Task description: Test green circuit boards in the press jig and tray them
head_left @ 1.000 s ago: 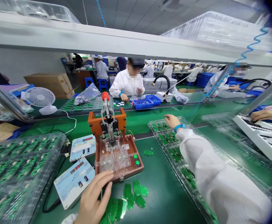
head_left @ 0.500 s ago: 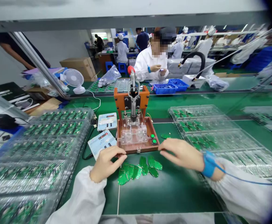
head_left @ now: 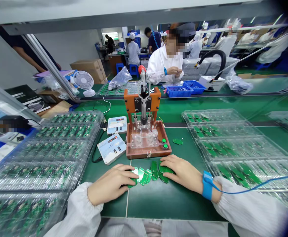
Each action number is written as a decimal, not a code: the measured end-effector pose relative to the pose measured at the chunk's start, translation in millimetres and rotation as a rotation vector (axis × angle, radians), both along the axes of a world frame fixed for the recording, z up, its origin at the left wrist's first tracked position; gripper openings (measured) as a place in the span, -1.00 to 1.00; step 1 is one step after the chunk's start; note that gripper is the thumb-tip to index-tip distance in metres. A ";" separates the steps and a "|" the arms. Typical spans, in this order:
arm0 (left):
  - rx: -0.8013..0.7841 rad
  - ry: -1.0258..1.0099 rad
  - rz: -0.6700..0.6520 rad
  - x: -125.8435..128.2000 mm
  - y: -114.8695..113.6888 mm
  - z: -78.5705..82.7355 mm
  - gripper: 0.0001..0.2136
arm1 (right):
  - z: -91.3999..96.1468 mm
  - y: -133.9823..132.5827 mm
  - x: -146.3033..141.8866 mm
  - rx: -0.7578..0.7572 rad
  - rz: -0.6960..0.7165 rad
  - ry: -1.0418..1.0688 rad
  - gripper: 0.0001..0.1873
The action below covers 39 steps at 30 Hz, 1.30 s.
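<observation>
Green workbench (head_left: 174, 200), crowded factory hall (head_left: 69, 42)

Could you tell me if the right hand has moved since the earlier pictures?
Yes: the right hand moved from the clear tray to the circuit boards in front of the orange fixture.

a loose heap of small green circuit boards (head_left: 148, 173) lies flat on the green bench mat (head_left: 180, 200). the boards overlap in a rough, low row, their edges rounded, and one near the left end catches a pale glare. the left hand (head_left: 111, 188) rests on the heap's 9 o'clock end, and the right hand (head_left: 180, 172) lies over its 3 o'clock end, both spread and touching the boards. one more green board (head_left: 177, 141) sits apart at about 1 o'clock, alone on the mat.
</observation>
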<state>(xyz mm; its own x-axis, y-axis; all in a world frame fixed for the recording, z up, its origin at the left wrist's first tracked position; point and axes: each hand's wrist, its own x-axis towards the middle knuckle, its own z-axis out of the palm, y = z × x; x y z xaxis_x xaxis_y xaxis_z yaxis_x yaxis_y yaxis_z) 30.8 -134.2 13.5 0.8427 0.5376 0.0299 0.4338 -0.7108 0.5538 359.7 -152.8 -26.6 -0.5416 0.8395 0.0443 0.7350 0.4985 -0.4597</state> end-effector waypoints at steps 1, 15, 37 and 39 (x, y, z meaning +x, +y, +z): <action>0.002 0.023 -0.009 0.2 0.8 -0.1 -0.62 | 1.0 0.2 -0.2 -0.005 -0.001 0.006 -0.74; 0.053 0.062 -0.032 -4.8 -3.2 -0.2 -0.72 | 31.0 5.8 4.3 -0.102 0.008 0.128 -0.80; 0.295 -0.240 0.375 41.4 86.6 9.0 -0.83 | 42.4 99.0 -24.0 0.276 0.091 0.216 -0.76; 0.339 -0.238 0.374 41.1 84.7 7.3 -0.84 | 41.7 98.2 -24.8 0.282 0.100 0.223 -0.78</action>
<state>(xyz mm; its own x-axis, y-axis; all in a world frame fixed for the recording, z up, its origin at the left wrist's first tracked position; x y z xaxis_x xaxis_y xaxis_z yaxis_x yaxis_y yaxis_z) 71.9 -49.5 20.8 0.5447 0.7260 0.4197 0.5817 -0.6876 0.4345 334.8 -54.6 15.1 -0.5710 0.7212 0.3921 0.5738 0.6922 -0.4376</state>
